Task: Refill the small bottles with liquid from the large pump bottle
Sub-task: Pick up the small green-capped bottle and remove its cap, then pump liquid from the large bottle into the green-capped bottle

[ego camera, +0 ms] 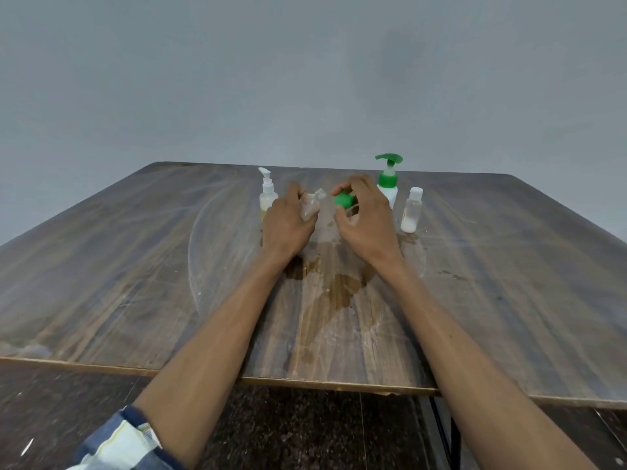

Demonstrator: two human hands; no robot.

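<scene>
No text, label, brand or number can be read on the large pump bottle (387, 184), the small bottles (411, 212) or the wooden surface (135, 266)

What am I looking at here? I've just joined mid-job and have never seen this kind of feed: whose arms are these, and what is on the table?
There is no machine: a person works with bare hands, and the one picture comes from a camera on their head, looking forward and down. The left hand grips a small clear plastic bottle, tilted, its neck uncapped. The right hand pinches a round green cap. On the brown wooden table stand a small white pump bottle, a large white bottle with a green pump and a small clear capped bottle holding a little white liquid. Wet patches lie between the arms.
</scene>
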